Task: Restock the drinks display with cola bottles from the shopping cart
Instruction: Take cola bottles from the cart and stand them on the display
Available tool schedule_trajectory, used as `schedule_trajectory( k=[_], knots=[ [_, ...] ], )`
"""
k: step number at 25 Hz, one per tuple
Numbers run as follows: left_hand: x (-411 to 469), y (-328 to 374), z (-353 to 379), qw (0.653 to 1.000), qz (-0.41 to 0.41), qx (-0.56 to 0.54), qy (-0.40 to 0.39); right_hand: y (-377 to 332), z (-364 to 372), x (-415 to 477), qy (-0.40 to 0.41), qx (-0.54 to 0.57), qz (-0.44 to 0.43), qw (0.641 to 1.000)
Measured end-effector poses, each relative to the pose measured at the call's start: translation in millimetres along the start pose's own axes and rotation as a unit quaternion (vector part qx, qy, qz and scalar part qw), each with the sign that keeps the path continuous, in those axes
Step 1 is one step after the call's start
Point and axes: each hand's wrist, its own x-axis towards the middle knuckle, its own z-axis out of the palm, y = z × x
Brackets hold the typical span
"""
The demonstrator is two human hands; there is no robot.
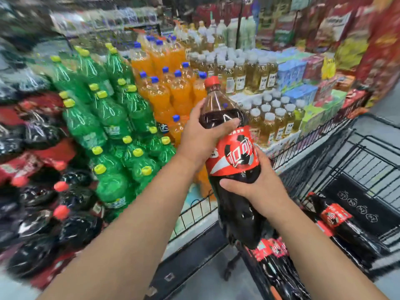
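Note:
A large cola bottle [232,158] with a red cap and red label is held upright in mid-air, above the near corner of the shopping cart [359,161]. My left hand [203,137] grips its shoulder just under the neck. My right hand [262,187] wraps the body below the label. More cola bottles [344,224] lie in the cart at the lower right. On the left side of the drinks display lies a pile of cola bottles [39,213], blurred by motion.
Green soda bottles [112,126] with yellow caps and orange soda bottles [171,89] with blue caps are stacked behind a low black wire fence [194,211]. Yellow tea bottles [257,76] and coloured cartons [307,83] fill the right. Grey floor [207,276] shows between cart and display.

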Motion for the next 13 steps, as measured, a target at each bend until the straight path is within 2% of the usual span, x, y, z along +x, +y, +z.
schedule_trajectory(
  k=[13],
  knots=[
    [-97, 101, -181, 0.998, 0.05, 0.031, 0.021, -100, 168, -97, -0.03, 0.041, -0.053, 0.997]
  ],
)
